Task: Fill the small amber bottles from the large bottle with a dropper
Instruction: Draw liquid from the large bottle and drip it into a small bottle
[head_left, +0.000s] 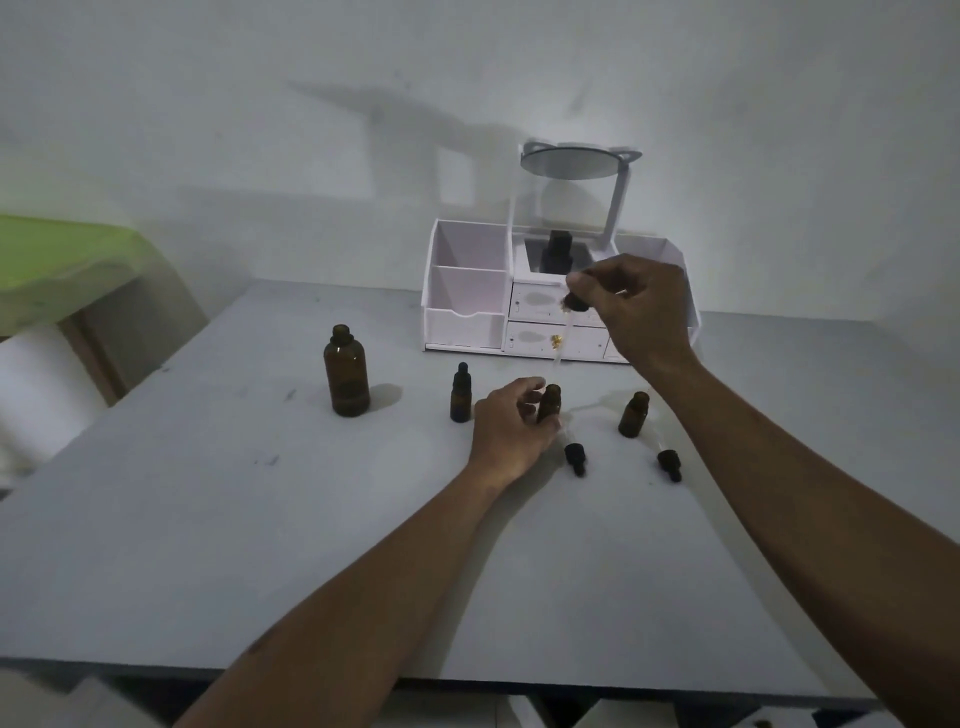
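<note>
Head view: left hand (511, 431) wrapped around an uncapped small amber bottle (549, 402) upright on the counter (260, 519), right hand (636, 306) pinching the dropper (563, 338) above it, large bottle (346, 371) standing open at left.

Dropper (563, 332) over hand-held small bottle (549, 402)

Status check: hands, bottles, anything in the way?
Left hand steadies open small bottle. Right hand holds dropper over it. Loose caps and wet patch close by.
</note>
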